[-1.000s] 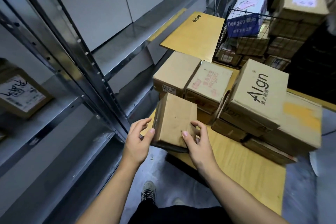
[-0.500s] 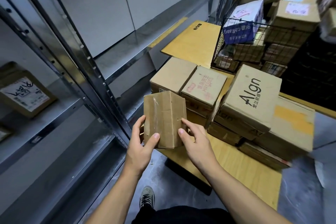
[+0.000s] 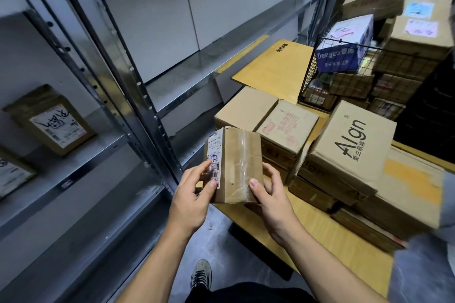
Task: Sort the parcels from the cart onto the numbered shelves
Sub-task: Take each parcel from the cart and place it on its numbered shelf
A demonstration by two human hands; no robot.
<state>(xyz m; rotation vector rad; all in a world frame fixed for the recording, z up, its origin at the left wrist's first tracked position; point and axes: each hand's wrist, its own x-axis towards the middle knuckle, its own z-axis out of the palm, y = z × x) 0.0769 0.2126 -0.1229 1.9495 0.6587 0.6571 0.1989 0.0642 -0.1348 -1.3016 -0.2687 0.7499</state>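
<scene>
Pinching 1 parcel (image 3: 236, 162) btwn 2 grips: left hand (image 3: 190, 200) thumb is covering pt of label (image 3: 214, 152), right hand (image 3: 273, 202) is clamping opposite side; print unreadable.

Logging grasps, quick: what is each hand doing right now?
Left hand: holding the small taped parcel by its labelled side.
Right hand: holding the same parcel, thumb on its front.

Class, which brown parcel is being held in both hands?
The small taped parcel, gripped between the left hand and right hand; the others sit on the cart or shelves.
</scene>
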